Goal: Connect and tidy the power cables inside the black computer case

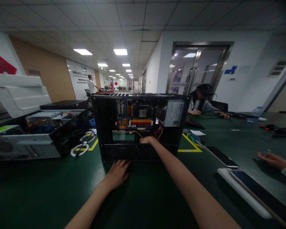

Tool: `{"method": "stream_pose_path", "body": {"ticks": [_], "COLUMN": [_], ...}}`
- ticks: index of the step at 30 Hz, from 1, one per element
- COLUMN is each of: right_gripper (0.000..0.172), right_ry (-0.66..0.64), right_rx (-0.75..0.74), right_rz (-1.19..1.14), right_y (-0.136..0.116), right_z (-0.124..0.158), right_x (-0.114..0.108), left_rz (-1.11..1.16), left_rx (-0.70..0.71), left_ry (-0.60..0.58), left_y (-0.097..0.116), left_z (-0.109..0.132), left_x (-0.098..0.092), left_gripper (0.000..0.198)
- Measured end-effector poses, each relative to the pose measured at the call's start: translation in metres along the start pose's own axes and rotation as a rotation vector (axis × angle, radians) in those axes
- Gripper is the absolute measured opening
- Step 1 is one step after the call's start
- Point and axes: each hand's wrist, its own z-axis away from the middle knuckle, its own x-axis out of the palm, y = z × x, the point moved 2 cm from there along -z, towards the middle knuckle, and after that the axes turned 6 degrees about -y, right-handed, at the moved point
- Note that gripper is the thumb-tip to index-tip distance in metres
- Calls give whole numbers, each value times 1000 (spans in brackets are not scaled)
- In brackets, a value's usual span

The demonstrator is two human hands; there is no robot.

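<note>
Item: open PC case, black, upright on the green bench, side panel off, interior facing the camera. Position: centre of view, just beyond both forearms.

Contents of case: motherboard, blue, mounted on the back wall, with a red-and-yellow strip low on it; power supply, grey, labelled, upper right corner; coloured wires hanging below the power supply.

Left hand: flat on the bench, palm down, fingers spread and relaxed, fingertips touching the foot of the case's lower front rail. Holds nothing.

Right hand: reaching over the lower rail into the case, fingers curled, just beside the wires. Whether it grips anything cannot be told; the fingers are hidden behind the knuckles.

Left of case: a second case, lying on its side, open, wiring visible; white cable coils on the bench between the two; white boxes stacked behind.

Right of case: yellow floor-style tape marks on the bench; a dark phone; a white keyboard-like slab with a dark tablet lying on it.

Other people: another person's hand resting on the bench at far right; a seated person behind the case; a standing person far down the room.
</note>
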Motion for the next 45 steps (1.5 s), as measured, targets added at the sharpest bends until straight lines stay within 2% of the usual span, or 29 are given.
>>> {"method": "stream_pose_path", "body": {"ticks": [9, 13, 18, 32, 36, 40, 45], "right_gripper": [29, 28, 18, 7, 7, 7, 18], "right_ry": [45, 166, 308, 511, 568, 521, 448], "right_rx": [-64, -78, -100, -194, -234, -171, -43], "right_rz": [-19, -39, -97, -674, -909, -1138, -1276], "right_y": [-2, -2, 0, -8, -5, 1, 5], "right_z": [0, -3, -5, 14, 18, 20, 21], "right_x": [0, -2, -3, -10, -12, -11, -9], "left_rz": [-12, -7, -13, -9, -2, 7, 6], "left_rx": [8, 9, 4, 6, -1, -9, 4], "left_ry": [8, 13, 11, 11, 2, -10, 11], "left_y": [0, 0, 0, 1, 1, 2, 1], "left_z": [0, 1, 1, 1, 0, 1, 1], "left_x": [0, 0, 0, -1, -2, -4, -2], "left_gripper": [52, 51, 51, 51, 51, 51, 51]}}
